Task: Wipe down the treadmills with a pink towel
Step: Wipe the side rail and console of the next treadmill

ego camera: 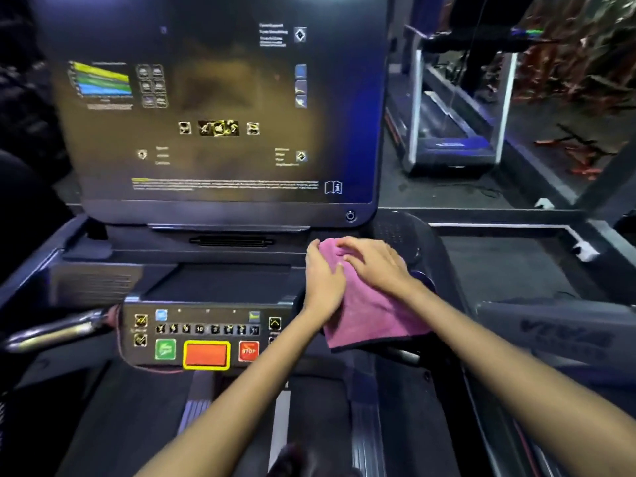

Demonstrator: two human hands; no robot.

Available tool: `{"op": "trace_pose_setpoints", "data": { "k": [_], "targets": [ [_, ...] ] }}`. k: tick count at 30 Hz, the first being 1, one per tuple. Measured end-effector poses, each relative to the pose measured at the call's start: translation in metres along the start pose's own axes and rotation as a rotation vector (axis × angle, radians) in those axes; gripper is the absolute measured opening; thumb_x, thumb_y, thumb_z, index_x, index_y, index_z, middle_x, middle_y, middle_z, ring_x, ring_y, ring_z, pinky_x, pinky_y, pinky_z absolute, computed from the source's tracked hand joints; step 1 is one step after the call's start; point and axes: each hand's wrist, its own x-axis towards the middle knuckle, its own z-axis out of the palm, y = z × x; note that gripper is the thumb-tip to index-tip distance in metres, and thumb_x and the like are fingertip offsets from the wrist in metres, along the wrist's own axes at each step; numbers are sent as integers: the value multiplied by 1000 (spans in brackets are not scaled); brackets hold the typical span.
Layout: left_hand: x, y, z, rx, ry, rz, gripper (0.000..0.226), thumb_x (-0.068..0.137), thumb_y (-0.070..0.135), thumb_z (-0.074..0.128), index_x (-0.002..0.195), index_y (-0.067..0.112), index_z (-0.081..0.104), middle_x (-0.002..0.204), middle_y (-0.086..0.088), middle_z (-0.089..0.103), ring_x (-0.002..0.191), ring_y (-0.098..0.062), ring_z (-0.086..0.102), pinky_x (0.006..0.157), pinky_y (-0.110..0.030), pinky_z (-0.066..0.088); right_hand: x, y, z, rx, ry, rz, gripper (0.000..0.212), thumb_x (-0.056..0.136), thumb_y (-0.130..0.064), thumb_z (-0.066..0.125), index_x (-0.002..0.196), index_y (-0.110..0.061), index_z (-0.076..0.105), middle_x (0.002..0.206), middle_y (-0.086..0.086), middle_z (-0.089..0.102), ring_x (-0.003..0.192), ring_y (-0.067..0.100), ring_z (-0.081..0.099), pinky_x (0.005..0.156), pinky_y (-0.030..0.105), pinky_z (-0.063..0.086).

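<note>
Pink towel [370, 315] (under both hands) trails toward viewer.

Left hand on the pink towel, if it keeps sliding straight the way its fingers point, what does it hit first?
Probably the lower edge of the big dark console screen. The left hand lies flat on the pink cloth towel, fingers pointing up toward it; depth is unclear.
</note>
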Motion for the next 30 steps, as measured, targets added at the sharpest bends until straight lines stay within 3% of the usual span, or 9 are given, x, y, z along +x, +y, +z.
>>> {"op": "trace_pose_setpoints", "data": {
  "k": [4, 6, 8, 16, 19, 21, 23, 27, 30],
  "targets": [
    [-8, -12, -22, 590, -3, 246, 45, 90, 8, 30, 134, 0, 38, 144, -18, 36, 135, -29, 31, 112, -32, 18, -2, -19, 21, -342, -26, -165, 43, 92, -27, 43, 133, -40, 41, 99, 5, 55, 87, 31, 60, 67, 34, 36],
    [-10, -21, -32, 914, -31, 204, 48, 89, 17, 22, 130, 2, 42, 137, -16, 44, 133, -30, 33, 110, -35, 20, 0, -34, 30, -434, -65, -217, 44, 94, -25, 40, 137, -33, 38, 106, 7, 52, 88, 31, 61, 64, 36, 35],
    [-14, -29, -38, 1078, -93, 110, 40, 96, 23, 29, 127, 3, 42, 133, -14, 46, 133, -31, 31, 108, -36, 21, 5, -42, 33, -497, -124, -226, 44, 94, -25, 40, 138, -29, 37, 112, 10, 49, 89, 32, 62, 61, 36, 32],
    [-29, -44, -39, 1167, -146, 241, 59, 101, 34, 26, 147, 0, 12, 155, -15, 17, 143, -29, 12, 115, -39, 10, -4, -17, 8, -698, -208, -253, 35, 98, -24, 32, 131, -28, 43, 108, 10, 49, 84, 31, 63, 58, 36, 34],
    [-30, -43, -40, 1126, -138, 213, 61, 98, 40, 31, 141, -4, 30, 146, -20, 35, 137, -33, 28, 112, -40, 21, -1, -28, 15, -736, -203, -245, 35, 95, -24, 36, 129, -25, 46, 109, 10, 50, 84, 30, 63, 57, 34, 33],
    [-31, -42, -40, 1114, -117, 223, 60, 89, 41, 30, 117, -4, 59, 116, -19, 62, 112, -34, 56, 96, -39, 44, 8, -42, 24, -742, -218, -235, 32, 95, -26, 38, 124, -21, 50, 112, 10, 50, 86, 30, 63, 57, 34, 34],
    [-31, -44, -40, 1120, -79, 280, 58, 81, 41, 27, 97, 2, 67, 94, -12, 68, 90, -30, 63, 82, -36, 51, 16, -49, 27, -751, -227, -245, 32, 95, -26, 38, 122, -21, 52, 113, 9, 49, 86, 30, 63, 57, 34, 34],
    [-32, -48, -40, 1115, -65, 294, 56, 81, 42, 36, 100, 0, 67, 97, -15, 68, 89, -31, 64, 82, -37, 51, 7, -32, 14, -771, -239, -243, 33, 94, -23, 37, 121, -22, 54, 114, 9, 49, 83, 29, 63, 56, 34, 33],
    [-34, -49, -39, 1111, -85, 271, 54, 88, 37, 48, 122, -4, 56, 121, -19, 60, 114, -36, 54, 100, -43, 40, -13, -14, 1, -785, -242, -196, 34, 96, -25, 35, 127, -24, 50, 110, 7, 47, 86, 28, 63, 57, 34, 33]
  ]
}}
